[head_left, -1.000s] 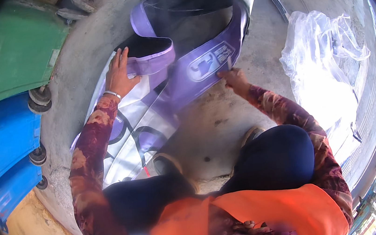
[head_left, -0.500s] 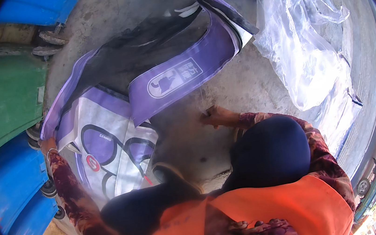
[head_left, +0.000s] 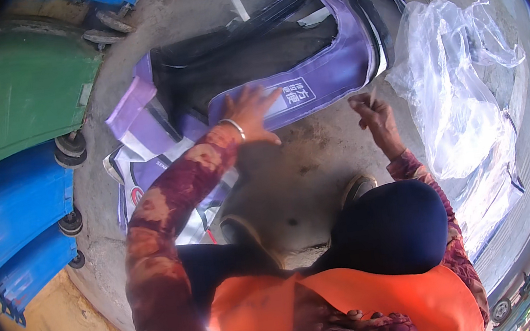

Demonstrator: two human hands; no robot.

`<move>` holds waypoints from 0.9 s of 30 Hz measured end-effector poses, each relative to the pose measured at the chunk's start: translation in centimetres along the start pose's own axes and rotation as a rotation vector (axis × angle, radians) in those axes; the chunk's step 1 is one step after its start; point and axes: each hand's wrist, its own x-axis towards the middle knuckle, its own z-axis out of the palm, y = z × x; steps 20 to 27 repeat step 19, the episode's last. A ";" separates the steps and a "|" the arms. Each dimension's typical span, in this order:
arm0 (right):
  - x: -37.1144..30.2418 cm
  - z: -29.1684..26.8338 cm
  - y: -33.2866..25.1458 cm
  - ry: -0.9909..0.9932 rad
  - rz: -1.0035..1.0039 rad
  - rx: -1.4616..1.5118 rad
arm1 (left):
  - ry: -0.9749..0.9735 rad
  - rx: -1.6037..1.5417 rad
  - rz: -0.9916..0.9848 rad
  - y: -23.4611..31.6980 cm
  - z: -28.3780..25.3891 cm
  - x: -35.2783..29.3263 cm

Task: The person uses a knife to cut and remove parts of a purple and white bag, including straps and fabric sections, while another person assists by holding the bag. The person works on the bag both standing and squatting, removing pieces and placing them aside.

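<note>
My left hand (head_left: pixel 252 114), wearing a bracelet, is spread with fingers apart over the purple band of a large purple-and-black fabric piece (head_left: pixel 340 73). Motion blurs it slightly, and whether it presses on the cloth is unclear. The fabric lies on the ground in a loose loop, with white print on its band. Just right of the band's lower edge, my right hand (head_left: pixel 375 119) is raised with fingers curled together; what they pinch, if anything, is too small to name. Partly beneath my left forearm lies a white-and-purple printed sheet (head_left: pixel 146 170).
Clear plastic sheeting (head_left: pixel 441 91) lies crumpled on the right. Along the left stand a green wheeled bin (head_left: pixel 23 82) and blue wheeled bins (head_left: pixel 16 189). A white scrap (head_left: pixel 240 8) rests beyond the fabric. My shoes (head_left: pixel 357 188) are on the concrete close to me.
My left hand has let go of the fabric's left edge and moved right, over the purple band. My right hand has risen, farther out and to the right. The view has shifted.
</note>
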 end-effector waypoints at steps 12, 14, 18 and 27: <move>12.7 -0.1 -2.5 -0.194 -0.076 -0.351 | -0.355 0.402 -0.104 -10.0 3.3 -12.0; 10.0 3.0 -0.5 -0.398 -0.018 -0.314 | -0.465 0.409 -0.215 -13.6 2.7 -14.9; 6.4 3.5 2.3 -0.412 0.076 -0.328 | -0.702 0.392 -0.491 -19.3 3.9 -22.4; 6.2 3.6 2.9 -0.408 0.101 -0.343 | -0.851 0.384 -0.546 -20.6 5.3 -23.5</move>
